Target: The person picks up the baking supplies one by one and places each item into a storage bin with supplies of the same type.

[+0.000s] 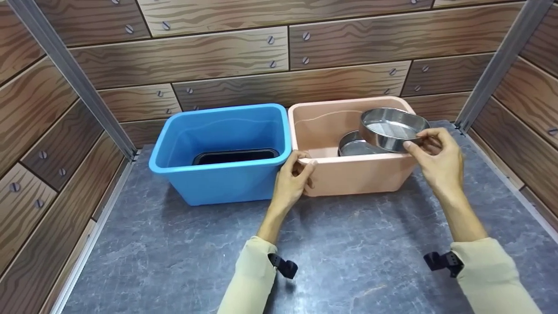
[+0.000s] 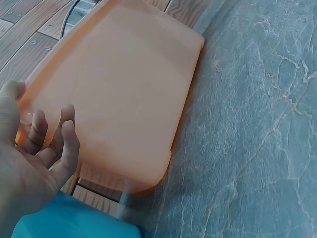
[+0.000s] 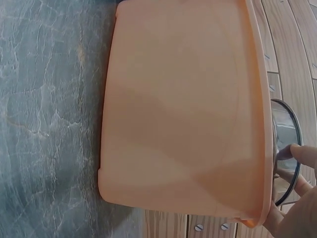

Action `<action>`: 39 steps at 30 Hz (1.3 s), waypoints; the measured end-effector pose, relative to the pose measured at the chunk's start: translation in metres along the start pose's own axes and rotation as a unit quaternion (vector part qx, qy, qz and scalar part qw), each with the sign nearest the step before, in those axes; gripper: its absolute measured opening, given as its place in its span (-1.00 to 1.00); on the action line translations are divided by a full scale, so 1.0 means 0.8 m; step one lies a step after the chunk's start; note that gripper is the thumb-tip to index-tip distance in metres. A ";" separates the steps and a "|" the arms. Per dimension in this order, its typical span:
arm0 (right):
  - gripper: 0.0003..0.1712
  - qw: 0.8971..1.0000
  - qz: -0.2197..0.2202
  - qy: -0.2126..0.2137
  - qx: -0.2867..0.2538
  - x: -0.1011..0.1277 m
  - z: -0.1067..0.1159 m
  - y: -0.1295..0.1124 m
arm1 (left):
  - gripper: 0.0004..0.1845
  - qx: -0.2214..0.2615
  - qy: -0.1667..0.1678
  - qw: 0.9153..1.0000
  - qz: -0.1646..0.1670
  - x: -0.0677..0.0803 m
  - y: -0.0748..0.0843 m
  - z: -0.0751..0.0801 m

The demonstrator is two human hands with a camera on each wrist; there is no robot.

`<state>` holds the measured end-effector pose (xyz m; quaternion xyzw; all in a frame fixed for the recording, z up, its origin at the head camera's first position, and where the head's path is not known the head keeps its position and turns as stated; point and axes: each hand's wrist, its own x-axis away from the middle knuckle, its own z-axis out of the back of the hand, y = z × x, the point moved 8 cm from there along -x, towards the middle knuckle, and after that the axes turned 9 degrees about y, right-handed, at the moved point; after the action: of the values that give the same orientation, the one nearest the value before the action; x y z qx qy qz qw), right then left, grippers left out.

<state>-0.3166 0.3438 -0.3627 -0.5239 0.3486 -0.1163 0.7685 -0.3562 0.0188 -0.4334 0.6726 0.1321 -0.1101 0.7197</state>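
A round metal sieve (image 1: 386,139) with a fine mesh bottom is tilted over the right part of the peach bin (image 1: 348,176). My right hand (image 1: 441,161) pinches its rim between thumb and fingers, at the bin's front right corner. Inside the bin lies a second metal sieve (image 1: 355,147), partly hidden by the front wall and the held sieve. My left hand (image 1: 288,182) grips the peach bin's rim at the front left corner; in the left wrist view its fingers (image 2: 70,144) curl beside the outer wall.
A blue bin (image 1: 226,185) stands close against the peach bin's left side, with a black tray-like object (image 1: 235,156) inside, mostly hidden. Wood-patterned panels (image 1: 222,52) with metal corner posts (image 1: 497,65) enclose the grey marbled table (image 1: 348,257) at the back and sides.
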 end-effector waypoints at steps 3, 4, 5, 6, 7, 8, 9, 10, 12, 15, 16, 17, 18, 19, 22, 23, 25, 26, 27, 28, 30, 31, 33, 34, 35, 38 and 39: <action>-0.63 1.000 -0.003 0.000 0.016 -0.001 0.002 0.000 | -0.76 -0.004 -0.002 1.000 -0.006 -0.002 0.003 -0.001; -0.62 1.000 -0.002 0.000 0.021 -0.001 0.002 -0.001 | -0.76 -0.005 -0.003 1.000 -0.009 -0.002 0.004 -0.001; -0.62 1.000 -0.003 0.000 0.025 -0.001 0.001 -0.001 | -0.76 -0.006 -0.003 1.000 -0.011 -0.003 0.005 -0.001; -0.62 1.000 -0.002 0.000 0.028 -0.001 0.001 -0.002 | -0.76 -0.006 -0.003 1.000 -0.012 -0.003 0.005 -0.001; -0.61 0.999 0.001 0.001 0.033 -0.001 0.000 -0.003 | -0.76 -0.004 -0.002 1.000 -0.011 -0.003 0.005 -0.001; -0.61 0.999 0.006 0.002 0.039 0.000 -0.001 -0.004 | -0.77 -0.002 -0.002 1.000 -0.010 -0.004 0.005 -0.001; -0.60 0.999 0.012 0.004 0.044 0.000 -0.002 -0.006 | -0.77 0.000 -0.001 1.000 -0.009 -0.004 0.005 -0.001; -0.59 0.999 0.021 0.005 0.049 0.000 -0.004 -0.008 | -0.77 0.004 -0.001 1.000 -0.007 -0.003 0.005 -0.001; -0.59 0.998 0.041 0.006 0.056 0.001 -0.007 -0.011 | -0.76 0.009 0.000 1.000 -0.004 -0.003 0.004 -0.001; -0.59 0.995 0.068 0.010 0.075 0.003 -0.010 -0.015 | -0.74 0.009 0.000 1.000 -0.003 -0.002 0.003 -0.001; -0.59 0.994 0.075 0.010 0.079 0.003 -0.011 -0.015 | -0.73 0.008 -0.001 1.000 -0.003 -0.001 0.003 -0.002; -0.60 0.993 0.079 0.011 0.082 0.004 -0.011 -0.015 | -0.73 0.007 -0.002 1.000 -0.003 -0.001 0.003 -0.002; -0.60 0.993 0.082 0.013 0.087 0.004 -0.011 -0.016 | -0.73 0.005 -0.003 1.000 -0.002 0.000 0.003 -0.002; -0.61 0.992 0.085 0.014 0.091 0.005 -0.011 -0.016 | -0.73 0.005 -0.003 1.000 -0.001 -0.001 0.003 -0.002; -0.61 0.991 0.093 0.010 0.096 0.005 -0.012 -0.018 | -0.75 0.009 -0.001 1.000 -0.002 -0.001 0.003 -0.001; -0.61 0.991 0.096 0.009 0.098 0.005 -0.013 -0.019 | -0.76 0.011 0.000 1.000 -0.002 -0.001 0.004 -0.001; -0.61 0.990 0.101 0.007 0.099 0.005 -0.014 -0.020 | -0.77 0.014 0.001 1.000 -0.004 -0.001 0.004 0.000; -0.61 0.990 0.103 0.007 0.099 0.005 -0.014 -0.020 | -0.77 0.015 0.001 1.000 -0.004 -0.001 0.004 0.000; -0.62 0.990 0.104 0.008 0.097 0.006 -0.014 -0.019 | -0.76 0.015 0.001 1.000 -0.004 0.000 0.004 0.000; -0.62 0.990 0.107 0.009 0.096 0.006 -0.014 -0.019 | -0.76 0.015 0.001 1.000 -0.004 0.000 0.003 0.001; -0.62 0.989 0.113 0.010 0.095 0.006 -0.015 -0.018 | -0.76 0.014 0.001 1.000 -0.002 0.001 0.002 0.000; -0.62 0.989 0.115 0.010 0.094 0.006 -0.015 -0.018 | -0.76 0.013 0.001 1.000 -0.001 0.002 0.001 0.000; -0.61 0.989 0.114 0.013 0.095 0.006 -0.015 -0.017 | -0.76 0.013 0.002 1.000 0.000 0.002 0.001 0.000; -0.60 0.989 0.112 0.014 0.095 0.006 -0.014 -0.016 | -0.76 0.012 0.003 1.000 0.001 0.002 0.000 0.000; -0.59 0.990 0.107 0.014 0.095 0.006 -0.014 -0.015 | -0.76 0.012 0.003 1.000 0.000 0.003 0.000 0.000; -0.55 0.992 0.089 0.013 0.089 0.007 -0.013 -0.012 | -0.75 0.010 0.005 1.000 0.002 0.002 0.000 0.001; -0.53 0.993 0.084 0.010 0.085 0.007 -0.013 -0.012 | -0.74 0.009 0.005 1.000 0.002 0.002 0.000 0.001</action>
<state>-0.3175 0.3296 -0.3589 -0.4241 0.3878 -0.0860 0.8138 -0.3547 0.0183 -0.4340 0.6801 0.1332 -0.1062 0.7130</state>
